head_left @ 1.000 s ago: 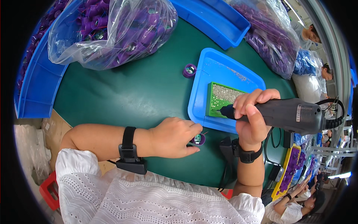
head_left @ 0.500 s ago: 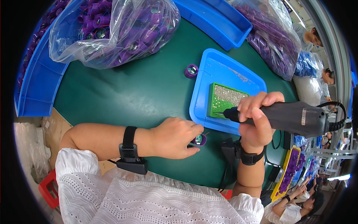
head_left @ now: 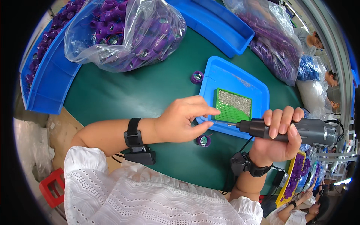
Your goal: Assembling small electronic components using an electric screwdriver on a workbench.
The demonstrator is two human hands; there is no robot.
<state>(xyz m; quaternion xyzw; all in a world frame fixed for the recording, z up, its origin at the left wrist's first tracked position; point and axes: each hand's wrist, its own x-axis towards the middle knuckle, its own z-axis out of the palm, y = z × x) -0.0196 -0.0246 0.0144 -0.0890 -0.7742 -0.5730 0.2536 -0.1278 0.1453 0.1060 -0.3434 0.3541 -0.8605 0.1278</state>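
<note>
My right hand (head_left: 279, 135) is wrapped around a dark electric screwdriver (head_left: 300, 132), whose thin bit points left. The bit's tip reaches toward the gap between the thumb and forefinger of my left hand (head_left: 182, 119). Those two fingers are apart, and I see nothing held between them; the other fingers are partly hidden. Behind the bit, a green perforated screw tray (head_left: 234, 113) full of small metal screws lies in a shallow blue tray (head_left: 258, 90). Just below my left fingers stands a purple cup-shaped part (head_left: 203, 140) with a circuit board inside.
Another purple part (head_left: 197, 77) stands left of the blue tray. A clear bag of purple parts (head_left: 150, 41) lies at the far left beside a blue bin (head_left: 52, 90). Another blue bin (head_left: 221, 32) and a bag (head_left: 270, 48) are at the back. Co-workers appear on the right.
My left hand has lifted off the near purple part and spread its thumb and forefinger. The screwdriver has moved from over the screw tray toward me, its bit now near my left fingertips.
</note>
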